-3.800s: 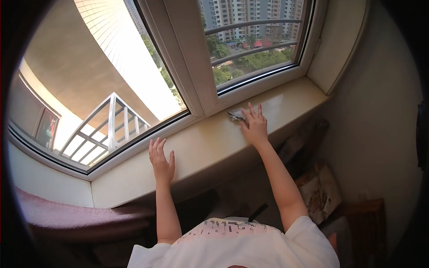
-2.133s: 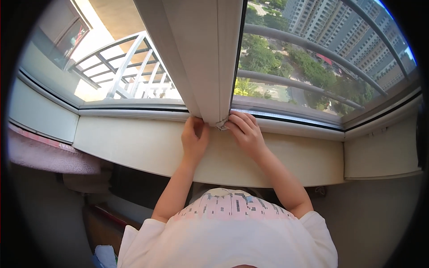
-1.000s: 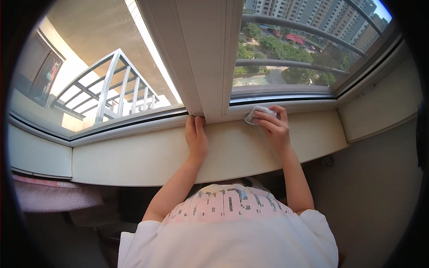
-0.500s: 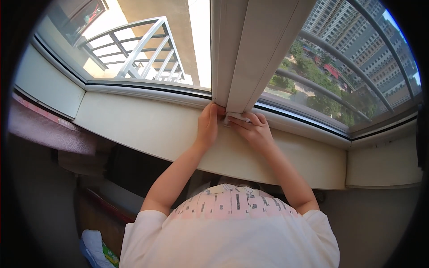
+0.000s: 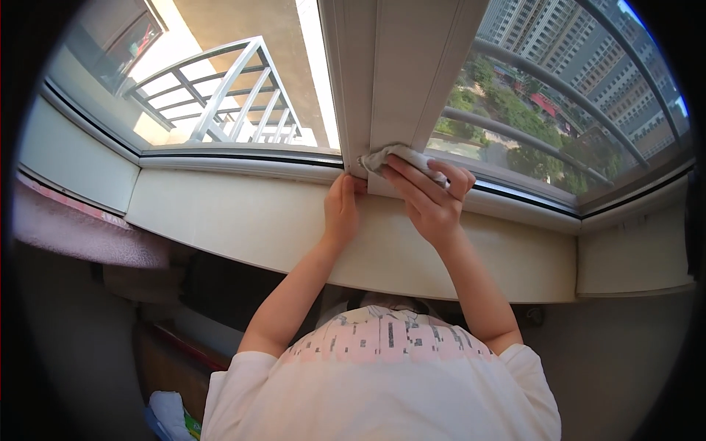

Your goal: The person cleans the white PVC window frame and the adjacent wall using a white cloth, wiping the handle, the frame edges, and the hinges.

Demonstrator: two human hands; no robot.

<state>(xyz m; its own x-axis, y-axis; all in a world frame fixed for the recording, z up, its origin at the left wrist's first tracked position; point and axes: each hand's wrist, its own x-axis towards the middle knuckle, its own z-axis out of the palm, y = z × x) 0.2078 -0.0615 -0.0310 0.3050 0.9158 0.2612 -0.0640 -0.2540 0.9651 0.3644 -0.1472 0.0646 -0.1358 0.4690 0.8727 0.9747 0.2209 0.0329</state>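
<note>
The cloth point(image 5: 397, 154) is held by the right hand point(image 5: 434, 207) against the window post point(image 5: 407, 73), wiping apparently part-done, while at its foot the left hand's point(image 5: 341, 213) grip cannot be told.

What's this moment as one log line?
right hand: holding pale cloth against window post | left hand: at post's base | below: cream sill
</note>
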